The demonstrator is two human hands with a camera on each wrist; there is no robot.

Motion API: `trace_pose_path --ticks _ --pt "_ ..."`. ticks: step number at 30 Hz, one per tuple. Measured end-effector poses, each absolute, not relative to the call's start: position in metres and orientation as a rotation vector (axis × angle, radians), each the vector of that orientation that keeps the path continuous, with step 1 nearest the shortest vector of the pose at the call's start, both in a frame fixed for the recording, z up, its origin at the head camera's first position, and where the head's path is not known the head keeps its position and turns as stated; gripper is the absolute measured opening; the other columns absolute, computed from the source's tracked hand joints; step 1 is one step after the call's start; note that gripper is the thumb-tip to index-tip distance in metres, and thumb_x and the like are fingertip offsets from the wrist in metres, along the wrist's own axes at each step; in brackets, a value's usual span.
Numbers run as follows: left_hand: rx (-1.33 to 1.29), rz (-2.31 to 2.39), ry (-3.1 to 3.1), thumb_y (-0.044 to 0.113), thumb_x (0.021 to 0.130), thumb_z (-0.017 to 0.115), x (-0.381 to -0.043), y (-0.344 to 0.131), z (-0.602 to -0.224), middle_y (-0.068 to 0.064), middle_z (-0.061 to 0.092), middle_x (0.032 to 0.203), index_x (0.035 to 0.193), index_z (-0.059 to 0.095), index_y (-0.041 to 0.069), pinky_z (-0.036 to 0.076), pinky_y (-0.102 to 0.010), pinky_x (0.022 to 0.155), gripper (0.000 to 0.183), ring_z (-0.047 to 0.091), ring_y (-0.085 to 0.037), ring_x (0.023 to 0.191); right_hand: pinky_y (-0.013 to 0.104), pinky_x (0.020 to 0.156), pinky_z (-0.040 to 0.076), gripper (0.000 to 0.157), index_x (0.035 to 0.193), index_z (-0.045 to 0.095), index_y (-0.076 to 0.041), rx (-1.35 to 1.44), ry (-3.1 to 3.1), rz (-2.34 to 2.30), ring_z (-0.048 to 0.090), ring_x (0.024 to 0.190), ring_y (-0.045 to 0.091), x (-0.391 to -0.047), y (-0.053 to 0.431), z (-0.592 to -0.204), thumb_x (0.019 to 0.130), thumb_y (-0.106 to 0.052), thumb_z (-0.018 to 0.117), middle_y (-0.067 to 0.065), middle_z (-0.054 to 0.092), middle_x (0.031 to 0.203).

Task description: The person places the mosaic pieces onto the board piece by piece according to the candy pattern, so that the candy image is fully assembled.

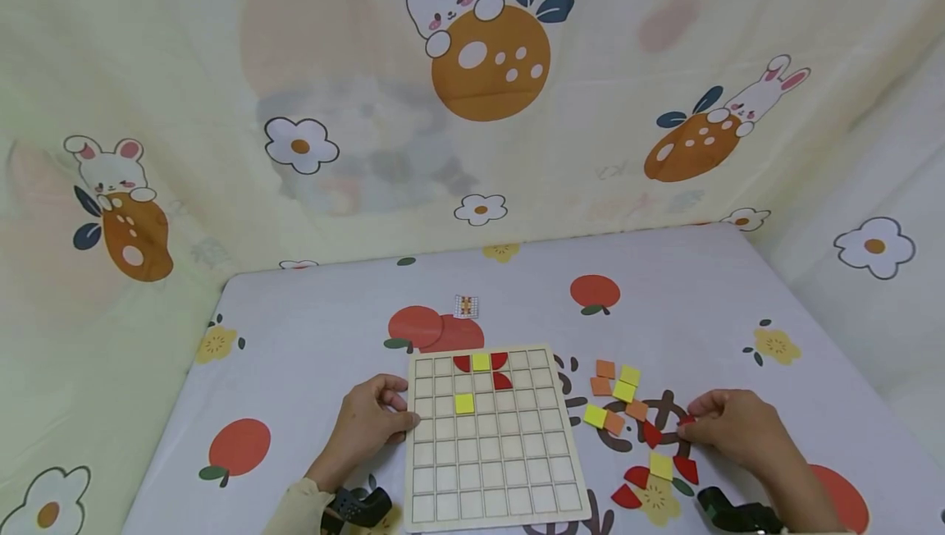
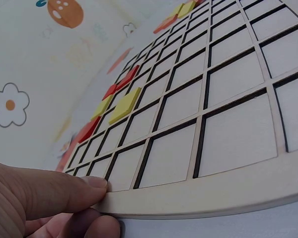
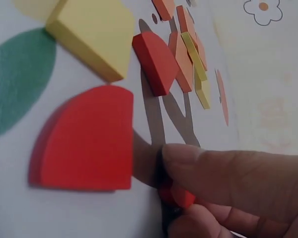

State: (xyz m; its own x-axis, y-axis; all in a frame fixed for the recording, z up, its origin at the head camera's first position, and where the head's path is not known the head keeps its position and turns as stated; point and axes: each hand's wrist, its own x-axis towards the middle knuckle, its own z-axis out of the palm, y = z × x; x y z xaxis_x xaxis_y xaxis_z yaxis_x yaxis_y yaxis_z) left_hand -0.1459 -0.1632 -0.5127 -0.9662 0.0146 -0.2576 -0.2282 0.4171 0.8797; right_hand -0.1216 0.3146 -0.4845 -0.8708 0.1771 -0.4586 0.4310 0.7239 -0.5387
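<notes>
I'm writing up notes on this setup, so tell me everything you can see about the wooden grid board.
The grid board looks like pale, unpainted wood: a roughly square panel with a plain rim and raised strips dividing it into square cells. It lies on the printed tablecloth. Two yellow square tiles and three red quarter-circle tiles sit in its three far rows; the other cells are bare. The left hand pinches its left edge, thumb on top.
</notes>
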Motion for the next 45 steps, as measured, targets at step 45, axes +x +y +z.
trace_pose_path --ticks 45 --pt "-0.195 1.553 2.451 0.001 0.079 0.087 -0.145 -0.164 -0.509 -0.007 0.063 0.088 0.119 0.065 -0.001 0.058 -0.027 0.055 0.046 0.062 -0.015 0.065 0.028 0.059 0.055 0.013 0.104 0.073 0.002 -0.124 2.177 -1.538 0.066 0.066 0.022 -0.195 0.177 -0.482 0.096 -0.007 0.070 0.014 0.072 0.082"
